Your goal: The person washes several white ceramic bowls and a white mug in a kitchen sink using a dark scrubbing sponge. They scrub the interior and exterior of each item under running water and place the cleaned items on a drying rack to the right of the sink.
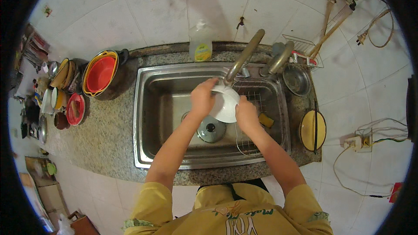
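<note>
Over the steel sink I hold a white bowl under the spout of the curved metal tap. My left hand grips the bowl's left rim from above. My right hand grips its lower right edge. The bowl is tilted, its outside facing me. Below it, on the sink floor, lies a metal pot lid with a black knob. A wire rack fills the sink's right part, with a yellow sponge on it.
A clear soap bottle stands behind the sink. A second tap, a steel bowl and a yellow pan sit to the right. Red and yellow baskets, plates and pots crowd the granite counter at left. Cables hang on the right wall.
</note>
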Demonstrator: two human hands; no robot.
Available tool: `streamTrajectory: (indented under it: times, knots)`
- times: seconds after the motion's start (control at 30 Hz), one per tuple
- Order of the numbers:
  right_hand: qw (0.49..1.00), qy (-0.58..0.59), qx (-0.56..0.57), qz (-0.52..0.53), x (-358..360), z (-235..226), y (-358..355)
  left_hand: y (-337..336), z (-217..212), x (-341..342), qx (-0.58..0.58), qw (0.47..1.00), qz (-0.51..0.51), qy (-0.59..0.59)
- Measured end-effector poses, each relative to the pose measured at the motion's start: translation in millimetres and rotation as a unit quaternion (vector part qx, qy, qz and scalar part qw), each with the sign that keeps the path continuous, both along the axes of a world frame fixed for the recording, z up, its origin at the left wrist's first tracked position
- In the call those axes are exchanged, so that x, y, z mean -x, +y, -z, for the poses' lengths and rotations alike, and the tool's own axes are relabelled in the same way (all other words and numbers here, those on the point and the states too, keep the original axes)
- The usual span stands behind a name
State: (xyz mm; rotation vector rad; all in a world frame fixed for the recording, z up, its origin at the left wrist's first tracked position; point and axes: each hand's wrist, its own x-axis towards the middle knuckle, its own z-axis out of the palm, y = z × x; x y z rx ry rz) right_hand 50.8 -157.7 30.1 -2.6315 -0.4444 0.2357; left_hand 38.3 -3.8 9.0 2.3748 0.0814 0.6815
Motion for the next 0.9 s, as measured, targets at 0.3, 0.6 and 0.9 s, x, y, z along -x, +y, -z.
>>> streamTrajectory:
  times: [0.3, 0.6, 0.9]
  knots:
    - [0.963, -0.031, -0.233, 0.131, 7, 18, 12, -49, 53, 27, 0.862, 0.481, 0.020, 0.158]
    - [0.916, 0.226, -0.307, 0.126, -20, 51, -14, 2, 73, 24, 0.303, 0.951, -0.030, 0.051]
    - [0.999, 0.011, -0.002, -0.032, -4, 2, 13, 7, -6, 22, -0.131, 0.990, 0.009, -0.046]
